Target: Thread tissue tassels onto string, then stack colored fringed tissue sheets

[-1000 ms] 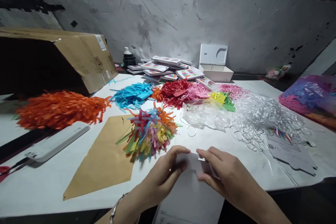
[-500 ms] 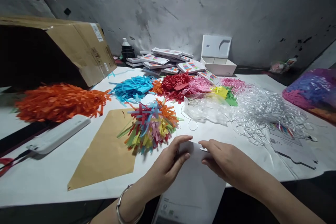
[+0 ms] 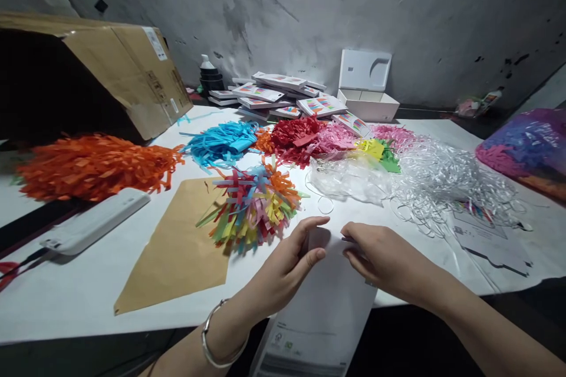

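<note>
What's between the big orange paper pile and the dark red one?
In the head view, a blue pile lies between the big orange pile and the dark red pile, plus a little orange clump beside the red.

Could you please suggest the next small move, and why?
I would probably close the left hand on the upper end of the white packet to steady it: that thumb and index fingertip stand apart, the right hand is at the packet's upper right edge, and its lower end extends past the front edge of the table.
</note>
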{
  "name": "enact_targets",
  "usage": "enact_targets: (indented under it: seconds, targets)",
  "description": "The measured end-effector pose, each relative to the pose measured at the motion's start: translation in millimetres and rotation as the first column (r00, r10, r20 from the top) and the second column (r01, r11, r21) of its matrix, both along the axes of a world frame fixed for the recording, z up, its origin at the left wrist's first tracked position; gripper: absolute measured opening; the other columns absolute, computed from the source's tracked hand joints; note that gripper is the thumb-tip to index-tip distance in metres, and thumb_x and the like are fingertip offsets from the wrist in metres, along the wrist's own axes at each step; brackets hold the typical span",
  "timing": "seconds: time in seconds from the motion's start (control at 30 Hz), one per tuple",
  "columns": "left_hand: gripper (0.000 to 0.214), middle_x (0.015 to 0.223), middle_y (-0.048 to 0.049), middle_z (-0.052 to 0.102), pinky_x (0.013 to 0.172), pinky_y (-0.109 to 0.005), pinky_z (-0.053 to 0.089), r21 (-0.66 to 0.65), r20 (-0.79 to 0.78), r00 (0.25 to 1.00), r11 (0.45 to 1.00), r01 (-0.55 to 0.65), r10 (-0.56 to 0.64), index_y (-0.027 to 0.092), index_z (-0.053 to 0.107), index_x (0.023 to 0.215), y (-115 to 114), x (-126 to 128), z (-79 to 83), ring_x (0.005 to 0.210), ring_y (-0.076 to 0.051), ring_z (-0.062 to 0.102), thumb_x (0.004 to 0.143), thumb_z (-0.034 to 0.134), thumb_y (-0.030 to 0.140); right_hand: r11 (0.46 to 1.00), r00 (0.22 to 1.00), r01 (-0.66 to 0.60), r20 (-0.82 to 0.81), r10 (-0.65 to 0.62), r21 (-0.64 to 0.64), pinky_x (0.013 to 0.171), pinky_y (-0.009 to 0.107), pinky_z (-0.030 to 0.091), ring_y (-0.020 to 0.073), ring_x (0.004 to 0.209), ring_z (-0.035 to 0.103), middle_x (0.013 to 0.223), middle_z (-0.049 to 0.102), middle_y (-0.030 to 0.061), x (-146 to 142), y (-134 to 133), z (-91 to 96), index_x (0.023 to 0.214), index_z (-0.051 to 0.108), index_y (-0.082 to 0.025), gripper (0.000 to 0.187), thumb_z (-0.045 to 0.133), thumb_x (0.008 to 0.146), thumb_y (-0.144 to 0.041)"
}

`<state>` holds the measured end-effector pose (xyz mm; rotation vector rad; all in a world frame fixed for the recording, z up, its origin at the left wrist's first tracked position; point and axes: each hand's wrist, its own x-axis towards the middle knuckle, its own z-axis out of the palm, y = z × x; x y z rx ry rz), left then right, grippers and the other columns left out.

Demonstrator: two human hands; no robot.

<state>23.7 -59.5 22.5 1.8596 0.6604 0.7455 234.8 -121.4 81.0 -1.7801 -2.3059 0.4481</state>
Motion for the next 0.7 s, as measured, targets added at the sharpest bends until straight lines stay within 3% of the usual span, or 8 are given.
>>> enact_targets:
  seconds: [0.2, 0.4, 0.5, 0.57, 0.7]
  targets:
    - [0.039, 0.110, -0.0034, 0.062, 0.085, -0.030, 0.044, -0.018, 0.019, 1.000, 1.000, 0.018, -0.017, 0.030, 0.046, 0.141, -2.4, 1.2, -0.9, 0.093, -0.020, 0.056, 0.102, 0.049, 0.033, 0.996, 0.998, 0.056, 0.012, -0.055, -0.067, 0.058, 0.025, 0.027, 0.0128, 0.065, 0.049, 0.075, 0.059, -0.0006, -4.9, 3.9, 6.6, 0.078, 0.046, -0.021, 0.017, 0.056, 0.086, -0.009]
    - [0.038, 0.111, -0.0048, 0.064, 0.085, -0.030, 0.047, -0.063, 0.029, 1.000, 0.998, 0.014, -0.012, 0.027, 0.050, 0.139, -6.6, 0.2, -0.1, 0.096, -0.020, 0.058, 0.101, 0.048, 0.028, 0.967, 0.962, -0.046, -0.273, -0.025, -0.250, 0.054, 0.021, 0.026, 0.0090, 0.060, 0.039, 0.063, 0.041, -0.0083, -1.1, 6.1, 7.5, 0.070, 0.040, -0.021, 0.027, 0.061, 0.078, -0.007]
    - [0.037, 0.115, -0.0055, 0.063, 0.089, -0.030, 0.047, -0.070, 0.045, 0.999, 0.998, 0.007, -0.004, 0.027, 0.051, 0.137, -8.9, 1.0, 2.8, 0.099, -0.020, 0.058, 0.100, 0.048, 0.025, 0.978, 0.965, -0.024, -0.261, -0.031, -0.205, 0.054, 0.022, 0.025, 0.0082, 0.059, 0.037, 0.062, 0.041, -0.0086, -1.0, 5.5, 6.2, 0.067, 0.038, -0.021, 0.030, 0.061, 0.079, -0.007]
    - [0.037, 0.112, -0.0051, 0.063, 0.089, -0.031, 0.046, -0.070, 0.038, 0.999, 0.998, -0.002, 0.005, 0.027, 0.051, 0.137, -9.6, 0.5, 3.5, 0.097, -0.020, 0.058, 0.101, 0.049, 0.027, 0.980, 0.965, -0.025, -0.260, -0.028, -0.198, 0.054, 0.022, 0.025, 0.0078, 0.059, 0.038, 0.063, 0.042, -0.0087, 1.2, 4.5, 6.4, 0.067, 0.040, -0.020, 0.029, 0.064, 0.079, -0.008]
    - [0.039, 0.099, -0.0028, 0.063, 0.078, -0.029, 0.047, -0.131, 0.033, 0.999, 0.991, -0.013, 0.017, 0.027, 0.050, 0.138, -8.7, -4.2, 0.1, 0.085, -0.019, 0.056, 0.101, 0.051, 0.038, 0.922, 0.906, -0.148, -0.423, -0.019, -0.358, 0.053, 0.020, 0.030, 0.0089, 0.060, 0.042, 0.066, 0.048, -0.0074, 11.6, -1.3, 7.1, 0.081, 0.058, -0.018, 0.019, 0.072, 0.085, -0.031]
